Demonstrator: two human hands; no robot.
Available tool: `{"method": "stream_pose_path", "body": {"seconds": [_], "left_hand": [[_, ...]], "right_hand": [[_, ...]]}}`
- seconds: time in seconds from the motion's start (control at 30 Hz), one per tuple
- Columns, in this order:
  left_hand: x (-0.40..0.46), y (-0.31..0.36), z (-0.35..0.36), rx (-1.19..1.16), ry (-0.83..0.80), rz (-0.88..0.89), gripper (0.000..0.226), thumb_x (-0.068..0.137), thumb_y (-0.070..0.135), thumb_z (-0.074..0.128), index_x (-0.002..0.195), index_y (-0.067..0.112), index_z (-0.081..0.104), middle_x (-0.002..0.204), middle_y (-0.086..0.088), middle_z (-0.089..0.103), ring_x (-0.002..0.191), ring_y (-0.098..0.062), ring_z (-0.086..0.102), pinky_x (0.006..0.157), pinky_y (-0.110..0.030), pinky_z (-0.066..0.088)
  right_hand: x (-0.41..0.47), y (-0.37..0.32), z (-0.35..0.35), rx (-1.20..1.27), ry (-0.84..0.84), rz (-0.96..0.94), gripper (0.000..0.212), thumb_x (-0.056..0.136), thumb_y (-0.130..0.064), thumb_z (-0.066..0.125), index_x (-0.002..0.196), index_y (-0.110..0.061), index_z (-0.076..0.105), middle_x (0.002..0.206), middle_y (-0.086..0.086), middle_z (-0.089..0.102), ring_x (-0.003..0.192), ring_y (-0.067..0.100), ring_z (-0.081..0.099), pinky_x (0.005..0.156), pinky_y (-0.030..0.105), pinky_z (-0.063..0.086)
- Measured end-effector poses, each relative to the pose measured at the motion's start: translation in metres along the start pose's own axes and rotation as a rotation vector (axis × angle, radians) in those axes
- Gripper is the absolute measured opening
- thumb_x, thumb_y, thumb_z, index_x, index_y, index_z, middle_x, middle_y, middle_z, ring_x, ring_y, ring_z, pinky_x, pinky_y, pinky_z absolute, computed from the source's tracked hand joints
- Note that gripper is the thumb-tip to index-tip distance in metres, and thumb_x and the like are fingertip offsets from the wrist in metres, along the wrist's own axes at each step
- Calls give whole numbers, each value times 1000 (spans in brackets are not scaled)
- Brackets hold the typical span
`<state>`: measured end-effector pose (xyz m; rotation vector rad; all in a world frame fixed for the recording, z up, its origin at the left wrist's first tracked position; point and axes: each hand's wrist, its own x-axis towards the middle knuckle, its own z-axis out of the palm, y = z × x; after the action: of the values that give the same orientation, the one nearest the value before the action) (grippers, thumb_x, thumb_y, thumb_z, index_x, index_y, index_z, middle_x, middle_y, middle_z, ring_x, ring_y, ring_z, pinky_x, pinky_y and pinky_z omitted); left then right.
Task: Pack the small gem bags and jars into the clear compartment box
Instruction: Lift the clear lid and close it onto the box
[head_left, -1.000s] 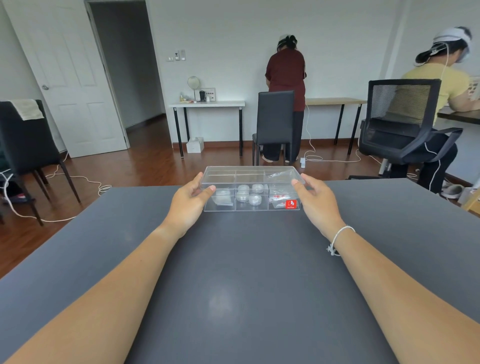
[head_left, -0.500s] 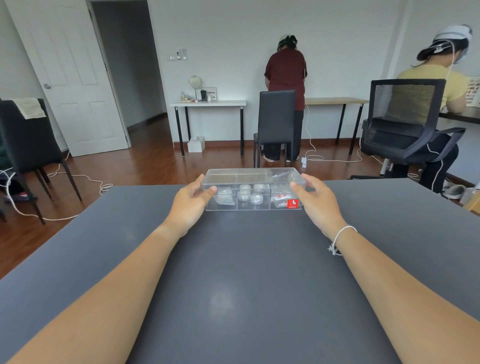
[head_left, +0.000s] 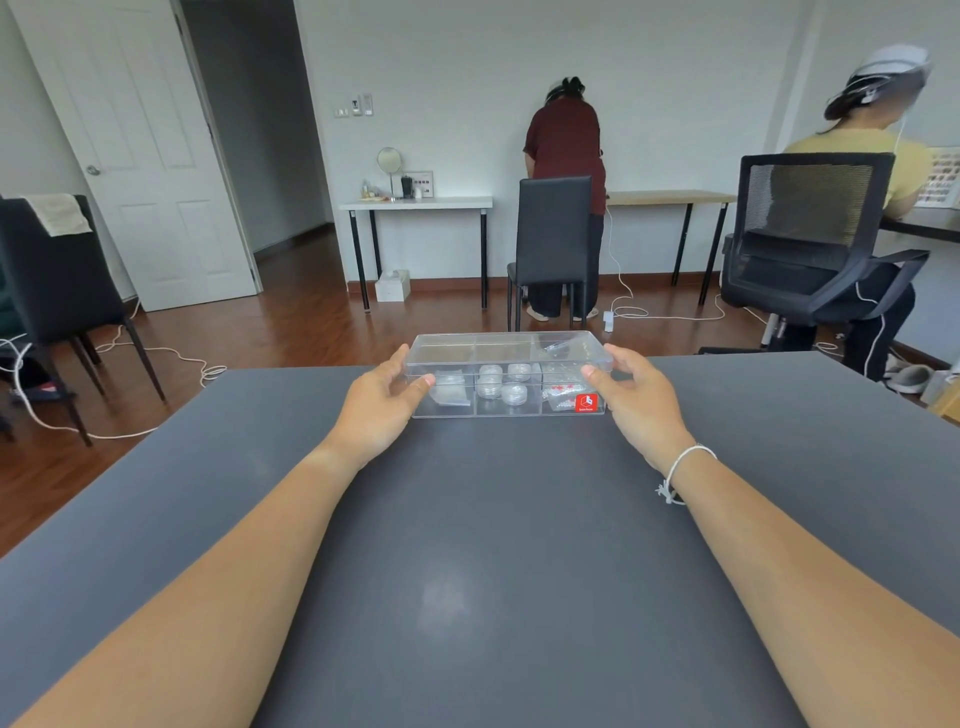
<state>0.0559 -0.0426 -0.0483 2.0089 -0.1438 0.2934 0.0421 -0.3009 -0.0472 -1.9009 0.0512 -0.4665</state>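
Note:
The clear compartment box (head_left: 506, 348) stands near the far edge of the grey table (head_left: 478, 545), lid closed, a red sticker (head_left: 586, 402) on its front right corner. Through the plastic I see small clear bags (head_left: 448, 391) at the left, round jars (head_left: 514, 393) in the middle and bags with red bits (head_left: 560, 396) at the right. My left hand (head_left: 376, 405) grips the box's left end, thumb on the front corner. My right hand (head_left: 636, 400) grips its right end, thumb on the lid edge.
Beyond the table's far edge is wood floor with white cables (head_left: 171, 358). A black chair (head_left: 553, 249) and a mesh office chair (head_left: 810, 244) stand behind, with two people at desks along the wall. Another dark chair (head_left: 57, 291) is at the left.
The hands and box stay almost in place; the view shifts slightly, and both hands keep their hold on the box ends.

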Motion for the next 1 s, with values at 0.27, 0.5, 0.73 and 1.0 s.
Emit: {"method": "stream_pose_path", "body": {"seconds": [0.27,0.5,0.73,1.0], "left_hand": [[-1,0,-3,62,27,55,54,84,31,60,134,32,39,122,12,49,111,-5,48,93,-18,30],[-1,-2,-4,30,45,63,54,81,29,64,131,29,44,115,17,48,105,0,47,88,-12,32],[0,-3,-4,32,54,65,54,80,29,65,131,26,46,125,4,55,103,-3,52,90,-17,33],[-1,-2,-4,33,55,59,55,80,28,65,131,26,45,131,1,54,106,-4,50,92,-17,33]], "right_hand": [[1,0,1,-3,-11,20,50,84,-29,60,131,-25,44,135,-1,50,107,18,55,92,33,44],[1,2,0,26,-22,4,47,81,-24,64,125,-32,49,124,-7,53,84,10,59,78,24,43],[1,3,-1,25,9,2,39,79,-24,67,115,-34,54,109,-11,51,89,12,57,77,23,45],[0,4,-1,43,4,3,41,77,-23,68,115,-30,55,113,-9,52,78,-4,53,78,21,42]]}}
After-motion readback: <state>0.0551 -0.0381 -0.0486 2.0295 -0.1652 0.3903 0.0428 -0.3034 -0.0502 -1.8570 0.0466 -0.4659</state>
